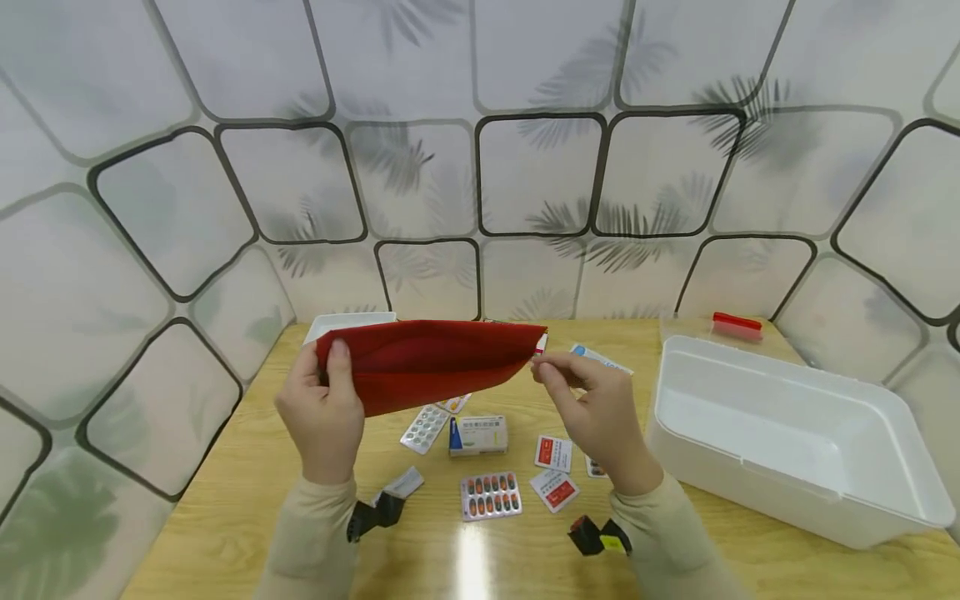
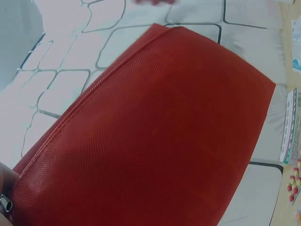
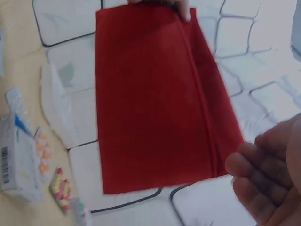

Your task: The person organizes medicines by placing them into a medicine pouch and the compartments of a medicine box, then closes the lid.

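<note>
A red zip pouch [image 1: 442, 367] is held up above the table, stretched out sideways. My left hand [image 1: 322, 417] grips its left end, with the thumb lying over the near side. In the left wrist view, a metal zip pull [image 2: 6, 202] shows beside that hand, and the zip line runs along the pouch to the far end. My right hand [image 1: 596, 408] is by the pouch's right corner, its fingers [image 3: 256, 172] loosely bent. The left wrist view shows a gap between the blurred right fingers and the pouch; nothing is visible in them.
Below lie a medicine box [image 1: 478, 436], a blister pack of capsules [image 1: 491, 497], a pale blister pack [image 1: 425, 428] and red-and-white packets [image 1: 553, 454]. A large white bin [image 1: 757, 483] stands at right; a white tray [image 1: 348, 319] is behind the pouch at left.
</note>
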A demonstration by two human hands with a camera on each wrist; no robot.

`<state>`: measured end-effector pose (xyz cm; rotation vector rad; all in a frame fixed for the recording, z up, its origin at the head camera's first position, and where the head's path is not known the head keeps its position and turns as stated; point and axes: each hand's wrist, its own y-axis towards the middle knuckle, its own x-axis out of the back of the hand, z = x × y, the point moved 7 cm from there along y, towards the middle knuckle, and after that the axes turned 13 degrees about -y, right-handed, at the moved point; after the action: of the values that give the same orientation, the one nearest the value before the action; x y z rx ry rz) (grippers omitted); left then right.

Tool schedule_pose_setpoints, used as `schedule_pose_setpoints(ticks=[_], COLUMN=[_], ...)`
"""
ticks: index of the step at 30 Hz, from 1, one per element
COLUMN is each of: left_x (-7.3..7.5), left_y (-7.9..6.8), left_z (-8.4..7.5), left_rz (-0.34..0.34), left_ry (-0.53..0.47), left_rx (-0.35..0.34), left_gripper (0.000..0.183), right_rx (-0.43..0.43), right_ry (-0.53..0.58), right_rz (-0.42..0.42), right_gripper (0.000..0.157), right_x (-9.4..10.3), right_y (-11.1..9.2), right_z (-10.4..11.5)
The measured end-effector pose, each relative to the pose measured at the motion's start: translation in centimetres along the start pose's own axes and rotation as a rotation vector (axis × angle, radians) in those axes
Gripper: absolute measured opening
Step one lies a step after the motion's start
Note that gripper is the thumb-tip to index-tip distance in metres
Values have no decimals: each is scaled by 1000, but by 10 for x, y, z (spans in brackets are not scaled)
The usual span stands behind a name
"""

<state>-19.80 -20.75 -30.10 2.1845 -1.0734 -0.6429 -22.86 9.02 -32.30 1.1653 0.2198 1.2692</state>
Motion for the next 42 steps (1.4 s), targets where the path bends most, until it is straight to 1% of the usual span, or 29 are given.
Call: schedule_pose_setpoints(ticks=[2,4,6,8,10,12,15,17,20,22,25,28,31,35,37,42], left_x=[2,4,5,5,5,5,5,5,5,5,5,3,2,1,1,2], left_y=[1,2,2,2,1,1,1,0,1,0,0,0,1,3,3,4], left_z=[0,0,1,2,4,5,5,5,5,4,4,2,0,-2,-3,-6], left_rz=[-19,-28,-36,-32,-28,-25,-19,-15,-5,2,17,32,36,25,17,9], left_ry=[8,1,7,16,27,36,46,55,66,68,63,44,32,27,26,46], left_rx=[6,13,18,22,21,18,14,11,6,6,6,5,-5,-17,-24,-34], left_gripper=[22,21,20,21,22,22,22,22,22,22,22,22,22,18,17,15], right_rx=[-133,-273,-400,-494,-561,-604,-646,-685,-773,-851,-961,-1065,-1126,-1147,-1141,-1071], right_ry=[-25,-65,-132,-202,-262,-315,-372,-412,-451,-464,-483,-505,-520,-521,-525,-587], right_rz=[42,105,192,284,368,444,519,567,618,644,640,612,578,566,584,642], right_gripper=[9,10,13,18,26,35,45,53,63,67,68,70,72,72,70,58], right_x=[-8,-18,-30,-42,-53,-62,-69,-71,-69,-65,-58,-50,-44,-41,-41,-44], right_y=[0,-4,-12,-21,-28,-33,-31,-28,-26,-27,-32,-38,-44,-48,-50,-50], right_z=[-22,-45,-69,-90,-108,-122,-140,-151,-168,-177,-188,-196,-202,-207,-209,-209])
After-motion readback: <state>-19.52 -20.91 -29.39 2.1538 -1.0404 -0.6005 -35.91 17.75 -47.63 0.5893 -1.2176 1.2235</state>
